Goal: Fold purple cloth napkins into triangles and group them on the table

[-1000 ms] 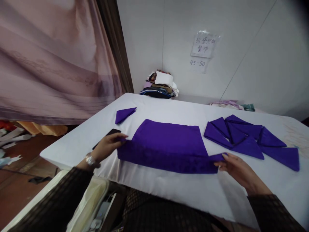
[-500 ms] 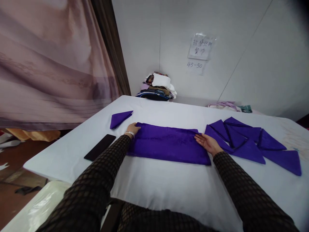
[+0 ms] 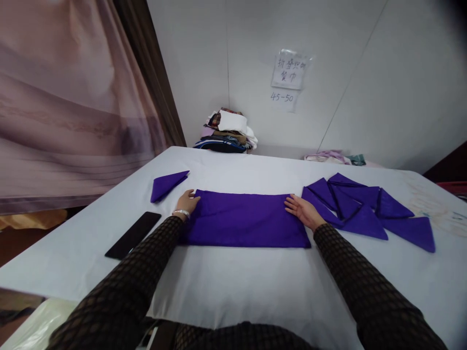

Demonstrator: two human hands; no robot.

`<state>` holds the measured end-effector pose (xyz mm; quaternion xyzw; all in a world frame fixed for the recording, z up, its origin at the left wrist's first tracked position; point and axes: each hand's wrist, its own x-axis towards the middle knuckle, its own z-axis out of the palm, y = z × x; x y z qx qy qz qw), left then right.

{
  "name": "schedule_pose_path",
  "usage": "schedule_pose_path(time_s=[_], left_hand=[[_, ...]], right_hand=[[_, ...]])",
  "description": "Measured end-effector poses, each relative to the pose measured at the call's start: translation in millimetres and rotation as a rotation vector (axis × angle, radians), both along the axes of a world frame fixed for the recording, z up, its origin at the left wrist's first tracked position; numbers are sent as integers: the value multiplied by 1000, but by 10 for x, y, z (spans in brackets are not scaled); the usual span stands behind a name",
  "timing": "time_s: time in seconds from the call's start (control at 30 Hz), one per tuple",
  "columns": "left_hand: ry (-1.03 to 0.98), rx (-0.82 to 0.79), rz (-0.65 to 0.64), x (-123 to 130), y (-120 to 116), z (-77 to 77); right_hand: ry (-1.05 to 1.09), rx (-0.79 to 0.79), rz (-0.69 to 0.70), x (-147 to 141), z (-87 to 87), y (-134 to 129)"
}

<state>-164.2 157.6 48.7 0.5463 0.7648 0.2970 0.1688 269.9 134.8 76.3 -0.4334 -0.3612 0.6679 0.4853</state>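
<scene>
Head view: purple cloth [image 3: 244, 218] lies flat between left hand [image 3: 187, 202] and right hand [image 3: 304, 209], at its far corners. The right is loosely spread; whether the left pinches, I cannot tell.

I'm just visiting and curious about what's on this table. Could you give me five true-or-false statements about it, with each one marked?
1. The left hand is at the far left corner of the purple cloth. True.

2. The right hand is over the flat black item. False: it is at the cloth's far right corner.

3. The black item lies to the left of the cloth. True.

4. The purple pieces on the right are spread far apart from each other. False: they lie close together, some overlapping.

5. The pile of folded fabrics sits left of the wall sign. True.
</scene>
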Motion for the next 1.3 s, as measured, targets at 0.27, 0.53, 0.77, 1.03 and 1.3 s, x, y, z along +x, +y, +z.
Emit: schedule_pose_path(time_s=[0.27, 0.53, 0.77, 1.03, 1.3], left_hand=[[129, 195, -362, 92, -920, -19], [407, 260, -524, -20, -1515, -312], [428, 74, -386, -18, -1412, -153], [435, 103, -362, -72, -1631, -47], [187, 83, -333, -287, -1809, 2]], right_hand=[[-784, 417, -39, 107, -395, -708], [-1335, 854, 166, 331, -704, -1168], [-1402, 961, 278, 305, -736, -1080], [-1373, 952, 143, 485, -809, -1162], [-1285, 963, 238, 719, -869, -1506]])
